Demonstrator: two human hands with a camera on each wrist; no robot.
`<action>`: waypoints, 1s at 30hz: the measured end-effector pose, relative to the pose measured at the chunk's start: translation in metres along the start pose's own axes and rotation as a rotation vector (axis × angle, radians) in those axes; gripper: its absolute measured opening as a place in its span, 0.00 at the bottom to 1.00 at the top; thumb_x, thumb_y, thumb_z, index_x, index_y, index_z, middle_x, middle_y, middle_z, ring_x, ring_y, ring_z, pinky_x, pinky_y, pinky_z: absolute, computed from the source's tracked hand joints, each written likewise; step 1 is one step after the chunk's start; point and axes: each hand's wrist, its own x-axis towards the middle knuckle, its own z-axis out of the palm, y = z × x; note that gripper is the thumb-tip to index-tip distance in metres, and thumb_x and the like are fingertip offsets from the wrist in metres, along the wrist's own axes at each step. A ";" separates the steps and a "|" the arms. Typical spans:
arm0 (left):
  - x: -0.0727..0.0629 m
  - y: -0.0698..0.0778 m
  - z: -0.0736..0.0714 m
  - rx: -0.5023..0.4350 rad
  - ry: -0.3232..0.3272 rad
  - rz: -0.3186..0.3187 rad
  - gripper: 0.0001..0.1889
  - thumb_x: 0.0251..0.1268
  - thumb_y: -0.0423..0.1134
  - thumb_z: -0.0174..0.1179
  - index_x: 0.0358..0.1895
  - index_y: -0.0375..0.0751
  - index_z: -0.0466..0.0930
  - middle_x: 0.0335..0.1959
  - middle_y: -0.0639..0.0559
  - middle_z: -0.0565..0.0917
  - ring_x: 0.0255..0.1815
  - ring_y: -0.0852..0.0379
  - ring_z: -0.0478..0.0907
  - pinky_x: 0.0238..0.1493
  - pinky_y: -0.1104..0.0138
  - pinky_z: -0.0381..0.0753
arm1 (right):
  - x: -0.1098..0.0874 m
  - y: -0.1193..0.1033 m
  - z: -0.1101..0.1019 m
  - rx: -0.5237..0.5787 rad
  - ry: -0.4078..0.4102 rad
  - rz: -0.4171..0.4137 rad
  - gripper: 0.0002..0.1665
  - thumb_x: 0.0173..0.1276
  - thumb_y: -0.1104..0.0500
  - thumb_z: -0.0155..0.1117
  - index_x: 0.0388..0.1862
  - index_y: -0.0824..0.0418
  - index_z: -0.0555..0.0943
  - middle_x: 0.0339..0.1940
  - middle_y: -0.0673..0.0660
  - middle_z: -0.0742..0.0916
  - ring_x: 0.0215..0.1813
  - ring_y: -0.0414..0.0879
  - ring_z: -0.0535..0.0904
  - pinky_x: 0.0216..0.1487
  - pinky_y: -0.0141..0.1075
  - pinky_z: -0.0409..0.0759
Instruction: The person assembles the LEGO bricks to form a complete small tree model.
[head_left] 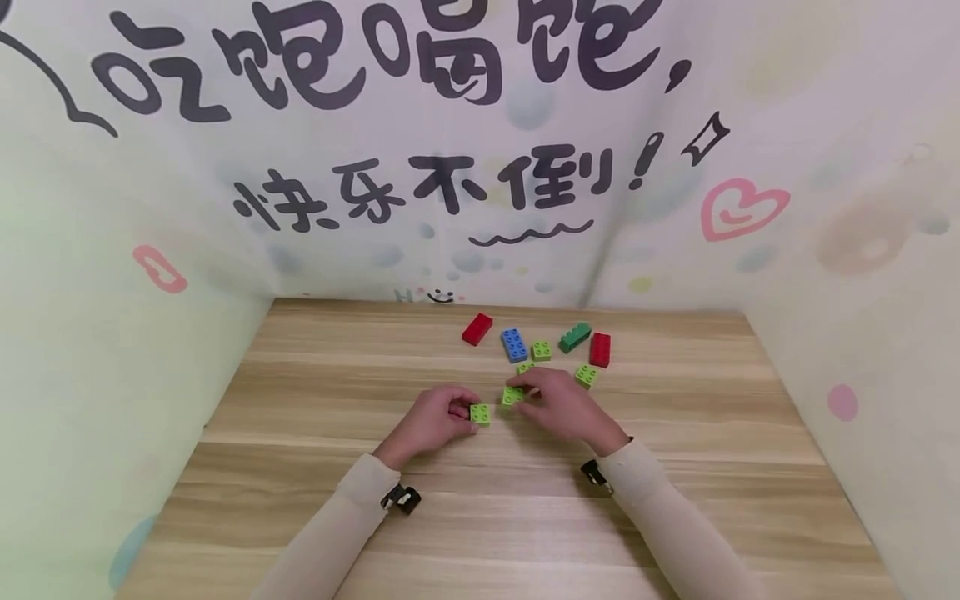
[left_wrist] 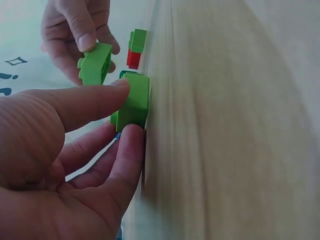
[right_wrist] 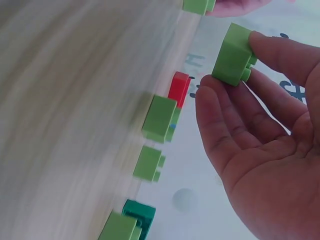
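Note:
My left hand [head_left: 435,421] pinches a light green toy building brick [head_left: 480,414] between thumb and fingers, low over the wooden table, studs up. In the left wrist view the thumb lies on one side of that brick [left_wrist: 134,102] and a finger on the opposite side. To its right, my right hand [head_left: 558,404] grips a second light green brick [head_left: 512,396]. The right wrist view has this brick [right_wrist: 233,54] raised above the tabletop between thumb and fingertips. A small gap separates the two held bricks. Another light green brick [head_left: 526,367] is partly hidden behind the right hand.
Farther back on the table [head_left: 300,358] lie a red brick [head_left: 477,329], a blue brick [head_left: 514,345], a light green brick [head_left: 542,350], a dark green brick [head_left: 575,337] on its side and another red brick [head_left: 600,349]. One light green brick [head_left: 587,376] sits beyond the right hand. Printed walls enclose the table.

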 end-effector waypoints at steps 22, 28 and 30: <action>0.002 -0.001 -0.002 0.035 0.003 0.027 0.15 0.61 0.31 0.76 0.50 0.39 0.87 0.46 0.48 0.89 0.45 0.57 0.87 0.48 0.65 0.88 | 0.025 -0.021 0.026 0.064 -0.067 -0.074 0.20 0.71 0.59 0.75 0.61 0.58 0.87 0.56 0.53 0.91 0.54 0.44 0.87 0.57 0.41 0.87; 0.002 -0.003 -0.001 0.057 0.006 0.025 0.15 0.61 0.32 0.76 0.50 0.40 0.86 0.45 0.49 0.89 0.44 0.59 0.86 0.48 0.65 0.87 | 0.024 -0.023 0.029 0.074 -0.082 -0.050 0.20 0.71 0.60 0.75 0.60 0.56 0.87 0.56 0.51 0.91 0.54 0.42 0.87 0.57 0.40 0.87; 0.002 -0.004 -0.001 0.063 0.007 0.019 0.15 0.61 0.32 0.76 0.50 0.40 0.86 0.45 0.50 0.89 0.44 0.59 0.86 0.48 0.65 0.87 | 0.024 -0.024 0.031 0.066 -0.096 -0.043 0.20 0.71 0.60 0.75 0.61 0.55 0.87 0.56 0.50 0.91 0.53 0.42 0.86 0.57 0.39 0.86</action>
